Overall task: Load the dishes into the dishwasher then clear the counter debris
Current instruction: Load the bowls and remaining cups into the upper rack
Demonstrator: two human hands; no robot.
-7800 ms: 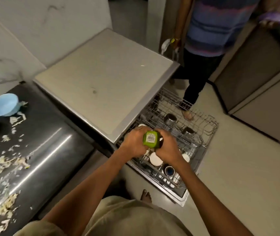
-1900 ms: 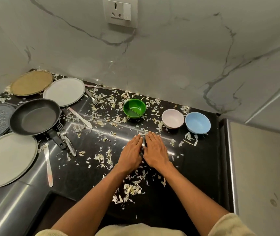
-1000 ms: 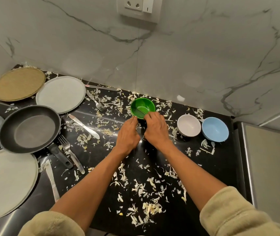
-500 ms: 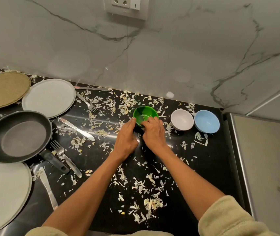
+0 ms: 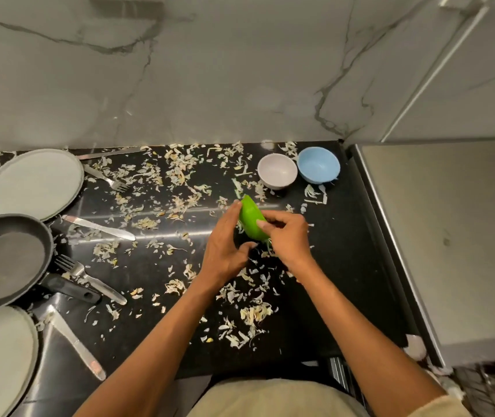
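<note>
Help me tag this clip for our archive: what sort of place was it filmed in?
Most likely a home kitchen. A black counter against a marble wall holds a frying pan, plates, small bowls and cutlery among scattered food scraps. The hands hold a green bowl.

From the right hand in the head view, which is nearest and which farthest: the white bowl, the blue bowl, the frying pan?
From the right hand, which grips the green bowl:
1. White bowl, just beyond it.
2. Blue bowl, beside the white one, further right.
3. Frying pan, far left.
</note>
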